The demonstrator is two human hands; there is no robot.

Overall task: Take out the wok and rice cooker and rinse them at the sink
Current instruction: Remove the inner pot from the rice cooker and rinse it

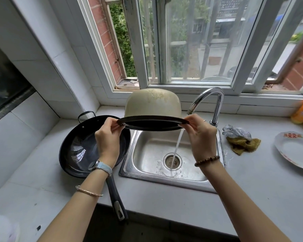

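1. The white surface [164,203] runs under the window and carries everything here.
2. The steel sink [147,154] is set into it; water streams from the faucet [215,103] down onto the drain [172,161].
3. The black wok [80,151] rests on the surface just left of the sink, its long handle reaching toward the near edge.
4. The rice cooker pot [153,105] is held upside down above the sink, dark rim lowest.
5. The left hand [107,137] pinches the rim's left edge, fingers closed on it.
6. The right hand [199,137] pinches the right edge likewise.
7. A white plate [297,151] and crumpled cloths [241,140] lie right of the sink.
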